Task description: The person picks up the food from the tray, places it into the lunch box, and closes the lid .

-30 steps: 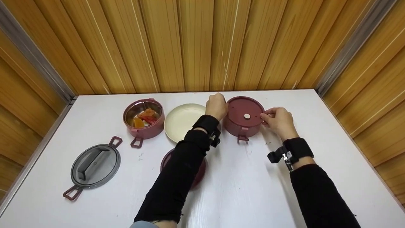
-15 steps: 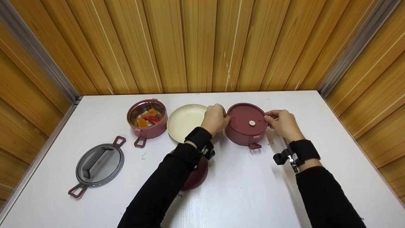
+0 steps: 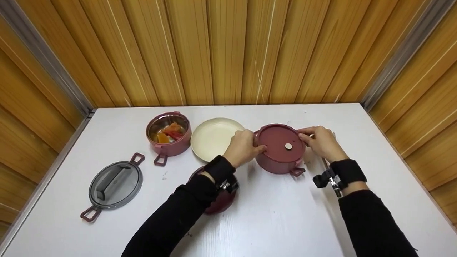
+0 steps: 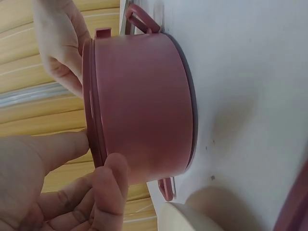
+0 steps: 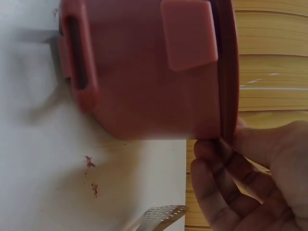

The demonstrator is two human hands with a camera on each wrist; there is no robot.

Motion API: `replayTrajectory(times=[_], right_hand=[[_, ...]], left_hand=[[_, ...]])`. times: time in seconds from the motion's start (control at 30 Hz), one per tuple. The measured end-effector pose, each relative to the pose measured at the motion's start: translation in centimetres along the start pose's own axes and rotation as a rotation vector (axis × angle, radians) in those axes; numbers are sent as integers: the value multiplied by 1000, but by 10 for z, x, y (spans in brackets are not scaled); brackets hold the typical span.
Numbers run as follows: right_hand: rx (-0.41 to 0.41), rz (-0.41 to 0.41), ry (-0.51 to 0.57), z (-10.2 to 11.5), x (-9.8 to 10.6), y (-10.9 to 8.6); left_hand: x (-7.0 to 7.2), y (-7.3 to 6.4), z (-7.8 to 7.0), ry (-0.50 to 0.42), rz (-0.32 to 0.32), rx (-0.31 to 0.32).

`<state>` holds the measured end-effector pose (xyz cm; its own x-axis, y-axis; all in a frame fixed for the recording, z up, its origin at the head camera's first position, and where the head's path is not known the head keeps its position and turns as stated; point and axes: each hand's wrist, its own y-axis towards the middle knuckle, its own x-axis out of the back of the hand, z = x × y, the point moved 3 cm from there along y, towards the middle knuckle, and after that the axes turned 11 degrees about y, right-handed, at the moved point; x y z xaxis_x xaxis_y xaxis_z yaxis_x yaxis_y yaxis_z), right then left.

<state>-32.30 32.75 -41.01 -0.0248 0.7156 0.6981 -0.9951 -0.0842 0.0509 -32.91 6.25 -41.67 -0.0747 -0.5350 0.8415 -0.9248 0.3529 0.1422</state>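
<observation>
A dark red lidded pot point(image 3: 280, 157) with a small pale knob on its flat lid point(image 3: 275, 139) stands at right of centre. My left hand point(image 3: 242, 148) holds it at its left side, thumb on the lid's edge; in the left wrist view, fingers point(image 4: 109, 185) curl against the side wall just below the rim. On the opposite side my right hand point(image 3: 323, 142) pinches the lid's rim, thumb above and fingers under the edge, as the right wrist view shows. One loop handle point(image 3: 297, 172) of the pot points toward the front right.
A cream plate point(image 3: 214, 137) lies left of the pot. Beyond it stands an open red pot point(image 3: 170, 146) with colourful food pieces. A grey lid point(image 3: 116, 185) lies front left. My left forearm partly hides a dark red round dish point(image 3: 223, 203). A perforated spoon point(image 5: 166, 211) lies near my right hand.
The lidded pot has come toward me and turned, its front handle swinging to the right. Both hands have moved with it, and the left thumb now lies farther onto the lid.
</observation>
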Motion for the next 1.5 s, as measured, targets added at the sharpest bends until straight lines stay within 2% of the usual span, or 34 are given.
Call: replayTrajectory(times=[0.03,0.07,0.1,0.13,0.33,0.37,0.53,0.8,0.93,1.07,1.17,1.27,1.37,1.5], right_hand=[[9,6,-8,0,0,0],[16,14,-11,0,0,-1],[24,21,-14,1,0,-1],[33,28,-17,1,0,-1],[87,58,-35,3,0,-5],[96,61,-36,3,0,-6],[152,85,-35,6,-1,-9],[202,103,-26,13,-8,-12],[213,95,-33,17,-13,-14],[223,104,-22,24,-17,-18],[223,114,-10,29,-16,-25],[214,112,-41,31,-15,-36],[190,110,-106,30,-15,-48],[168,132,-182,26,-23,-61]], left_hand=[[10,-8,-9,-6,23,9],[11,-12,-11,-3,32,7],[11,-14,-11,6,38,2],[5,-13,-7,10,27,-23],[4,-23,-8,19,37,-74],[10,-29,-14,14,61,-62],[11,-38,-16,17,104,-88],[15,-56,-22,3,224,-114],[17,-62,-24,39,241,-147],[24,-65,-24,91,191,-185],[32,-66,-24,128,107,-233],[36,-64,-23,218,40,-260],[33,-58,-21,324,65,-242],[20,-45,-18,412,170,-232]])
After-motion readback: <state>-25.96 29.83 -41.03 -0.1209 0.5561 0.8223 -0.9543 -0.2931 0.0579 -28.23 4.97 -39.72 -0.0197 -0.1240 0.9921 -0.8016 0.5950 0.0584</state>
